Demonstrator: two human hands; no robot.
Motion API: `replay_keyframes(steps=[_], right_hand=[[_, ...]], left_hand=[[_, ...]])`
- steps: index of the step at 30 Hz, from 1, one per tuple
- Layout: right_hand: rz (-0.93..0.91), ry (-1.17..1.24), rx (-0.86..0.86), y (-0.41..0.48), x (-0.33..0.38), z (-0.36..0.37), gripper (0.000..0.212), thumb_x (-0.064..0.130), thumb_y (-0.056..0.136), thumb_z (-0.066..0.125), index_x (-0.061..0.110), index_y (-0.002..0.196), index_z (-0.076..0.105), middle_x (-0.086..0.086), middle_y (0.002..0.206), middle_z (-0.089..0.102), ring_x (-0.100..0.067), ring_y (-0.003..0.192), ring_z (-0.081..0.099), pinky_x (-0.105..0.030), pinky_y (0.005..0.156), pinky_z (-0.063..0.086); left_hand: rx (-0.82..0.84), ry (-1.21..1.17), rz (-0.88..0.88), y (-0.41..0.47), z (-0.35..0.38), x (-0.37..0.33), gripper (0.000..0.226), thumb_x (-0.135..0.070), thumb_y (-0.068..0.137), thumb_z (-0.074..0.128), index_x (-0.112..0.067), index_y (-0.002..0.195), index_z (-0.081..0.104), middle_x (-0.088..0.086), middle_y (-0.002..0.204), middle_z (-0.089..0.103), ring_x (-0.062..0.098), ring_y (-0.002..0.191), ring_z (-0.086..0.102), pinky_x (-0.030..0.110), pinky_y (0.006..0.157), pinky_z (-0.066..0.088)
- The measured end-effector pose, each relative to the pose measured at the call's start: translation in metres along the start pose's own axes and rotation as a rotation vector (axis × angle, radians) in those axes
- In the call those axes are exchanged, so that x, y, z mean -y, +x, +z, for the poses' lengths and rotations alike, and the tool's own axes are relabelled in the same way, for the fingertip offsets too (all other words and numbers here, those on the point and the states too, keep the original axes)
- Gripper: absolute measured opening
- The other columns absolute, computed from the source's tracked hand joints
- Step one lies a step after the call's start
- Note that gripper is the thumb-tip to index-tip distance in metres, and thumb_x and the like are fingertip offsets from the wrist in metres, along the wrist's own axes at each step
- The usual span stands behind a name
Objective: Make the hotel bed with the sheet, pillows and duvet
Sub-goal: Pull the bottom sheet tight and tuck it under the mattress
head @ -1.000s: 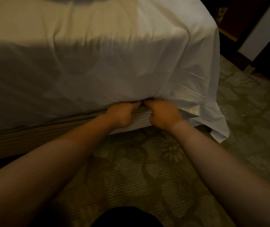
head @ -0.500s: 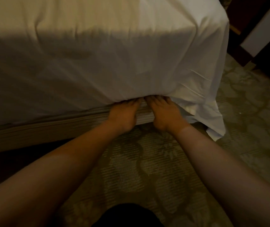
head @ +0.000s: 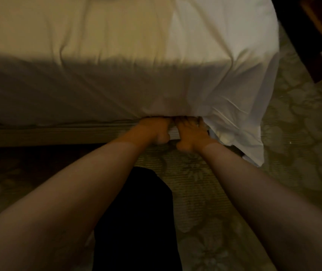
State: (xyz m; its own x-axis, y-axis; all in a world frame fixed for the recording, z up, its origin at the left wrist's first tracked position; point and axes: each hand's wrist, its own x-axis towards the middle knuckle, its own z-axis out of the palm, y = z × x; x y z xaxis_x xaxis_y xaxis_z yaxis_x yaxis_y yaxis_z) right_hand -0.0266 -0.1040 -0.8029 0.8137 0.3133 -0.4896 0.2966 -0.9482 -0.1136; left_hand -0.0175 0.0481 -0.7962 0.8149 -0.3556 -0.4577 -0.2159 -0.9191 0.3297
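Head view: the bed (head: 117,45) fills the upper frame. Its mattress is covered by a white sheet (head: 205,61) that lies over the top and hangs down the near side and round the right-hand corner. Under the mattress runs the ribbed bed base (head: 48,133), and below that is a patterned carpet (head: 302,143). Dark wooden furniture (head: 312,42) stands beyond the corner, and the person's dark trouser leg (head: 136,222) shows at the bottom. Left of the hands the sheet's lower edge looks already tucked into the seam between mattress and base. To the right a loose corner (head: 252,151) hangs free over the carpet. The left hand (head: 153,130) and right hand (head: 190,133) lie side by side, almost touching, at that seam. Neither grip is clamped on anything: the fingers, as far as they show, run straight in under the mattress and press the cloth in, with their tips hidden. The sheet looks light, limp and rather smooth, so it will probably crease easily and slide back out unless the mattress's weight pins it. The best hold is likely the hem of the hanging corner, pulled taut before folding under. No label, brand or writing can be read.
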Motion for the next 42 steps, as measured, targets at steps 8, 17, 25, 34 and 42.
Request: replay_keyframes(steps=[8,17,25,34,42], right_hand=[[0.052,0.140,-0.033,0.004,0.006,-0.007,0.079,0.023,0.079,0.060,0.028,0.150,0.026,-0.006,0.154,0.031,-0.028,0.140,0.030,-0.047,0.114,0.028],[0.227,0.251,-0.066,-0.032,0.023,-0.023,0.072,0.013,0.087,0.055,0.027,0.151,0.025,-0.006,0.155,0.031,-0.027,0.138,0.035,-0.039,0.112,0.034],[0.299,0.135,-0.029,-0.040,0.010,-0.036,0.067,0.021,0.089,0.054,0.031,0.150,0.028,-0.006,0.153,0.035,-0.029,0.136,0.038,-0.040,0.111,0.036],[0.221,-0.018,-0.174,-0.032,-0.044,-0.018,0.065,0.033,0.084,0.061,0.022,0.144,0.038,-0.010,0.146,0.042,-0.032,0.132,0.041,-0.046,0.107,0.038],[-0.099,-0.007,-0.189,-0.011,-0.081,-0.006,0.067,0.035,0.086,0.058,0.022,0.147,0.033,-0.010,0.148,0.039,-0.032,0.134,0.037,-0.044,0.107,0.037]], left_hand=[[0.043,0.067,-0.017,0.008,-0.010,-0.005,0.050,-0.022,0.091,0.055,-0.016,0.139,0.045,0.010,0.140,0.047,0.029,0.125,0.048,0.038,0.105,0.040],[0.013,0.265,0.014,0.002,-0.014,-0.018,0.040,-0.029,0.092,0.056,-0.014,0.129,0.053,0.008,0.129,0.055,0.027,0.117,0.054,0.039,0.099,0.045],[-0.026,0.381,0.114,0.017,-0.015,-0.035,0.060,-0.046,0.080,0.066,-0.023,0.133,0.052,0.005,0.131,0.055,0.027,0.119,0.054,0.040,0.099,0.046],[-0.253,0.418,0.194,0.032,0.001,-0.041,0.071,-0.073,0.066,0.060,-0.035,0.126,0.055,0.001,0.130,0.056,0.028,0.117,0.054,0.045,0.098,0.046],[-0.263,0.435,-0.017,0.022,-0.002,-0.065,0.065,-0.062,0.069,0.064,-0.036,0.129,0.055,0.002,0.133,0.055,0.028,0.119,0.051,0.036,0.094,0.045]])
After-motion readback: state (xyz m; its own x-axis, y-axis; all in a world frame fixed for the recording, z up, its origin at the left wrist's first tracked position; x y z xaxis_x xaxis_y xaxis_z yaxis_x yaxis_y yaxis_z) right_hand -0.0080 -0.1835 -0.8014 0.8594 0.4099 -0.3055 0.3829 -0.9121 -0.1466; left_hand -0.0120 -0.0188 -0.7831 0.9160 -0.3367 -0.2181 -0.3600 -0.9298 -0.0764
